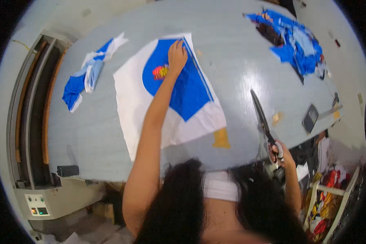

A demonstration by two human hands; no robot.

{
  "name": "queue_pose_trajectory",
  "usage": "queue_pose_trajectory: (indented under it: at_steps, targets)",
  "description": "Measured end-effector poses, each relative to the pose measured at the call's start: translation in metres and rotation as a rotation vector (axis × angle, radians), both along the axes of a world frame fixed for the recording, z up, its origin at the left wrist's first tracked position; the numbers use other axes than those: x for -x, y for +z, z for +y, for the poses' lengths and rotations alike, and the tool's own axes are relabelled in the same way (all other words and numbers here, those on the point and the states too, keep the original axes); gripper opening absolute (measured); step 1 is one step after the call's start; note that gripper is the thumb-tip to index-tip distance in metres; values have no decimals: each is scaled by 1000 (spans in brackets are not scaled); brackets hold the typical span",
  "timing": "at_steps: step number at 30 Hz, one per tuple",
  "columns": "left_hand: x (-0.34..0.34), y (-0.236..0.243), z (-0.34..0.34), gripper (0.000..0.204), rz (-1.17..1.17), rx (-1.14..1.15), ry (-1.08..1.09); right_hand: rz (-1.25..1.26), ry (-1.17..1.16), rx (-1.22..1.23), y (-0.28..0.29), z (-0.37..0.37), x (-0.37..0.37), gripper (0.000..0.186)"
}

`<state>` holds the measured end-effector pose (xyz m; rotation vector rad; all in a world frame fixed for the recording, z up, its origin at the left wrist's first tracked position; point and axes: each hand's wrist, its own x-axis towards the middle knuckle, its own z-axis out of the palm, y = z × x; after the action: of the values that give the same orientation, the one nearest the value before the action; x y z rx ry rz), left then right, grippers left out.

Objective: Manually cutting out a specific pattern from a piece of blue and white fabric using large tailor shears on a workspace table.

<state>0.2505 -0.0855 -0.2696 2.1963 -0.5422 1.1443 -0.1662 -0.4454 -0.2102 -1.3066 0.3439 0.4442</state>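
A white piece of cloth (130, 101) with a large blue printed panel (190, 93) lies flat on the grey table. The panel carries a small red and yellow print (160, 72) and a striped line along its right side. My left hand (177, 57) rests on the panel near its far edge, fingers laid over the cloth. At the table's near edge, my right hand (281, 155) is closed round the handles of large dark scissors (261, 114). Their blades look closed together and point away from me, to the right of the cloth and apart from it.
Crumpled blue and white cloth scraps (83, 81) lie at the left, and a bigger heap (299, 44) at the far right. A dark phone-like object (310, 118) lies near the right edge. Yellow tape (221, 139) sticks to the grey table (232, 61). A long machine (32, 114) borders the left.
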Motion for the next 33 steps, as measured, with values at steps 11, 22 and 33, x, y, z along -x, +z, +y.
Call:
queue_pose_trajectory:
  at_steps: [11,22,33]
  targets:
    - [260,28,-9,14,526,-376,-653,144,404,275,11,40,107,54]
    - [286,10,-14,24,371,-312,-542,-42,511,570,18,111,76,53]
    - [288,5,-10,54,405,-382,-393,-54,437,865,-5,140,77,57]
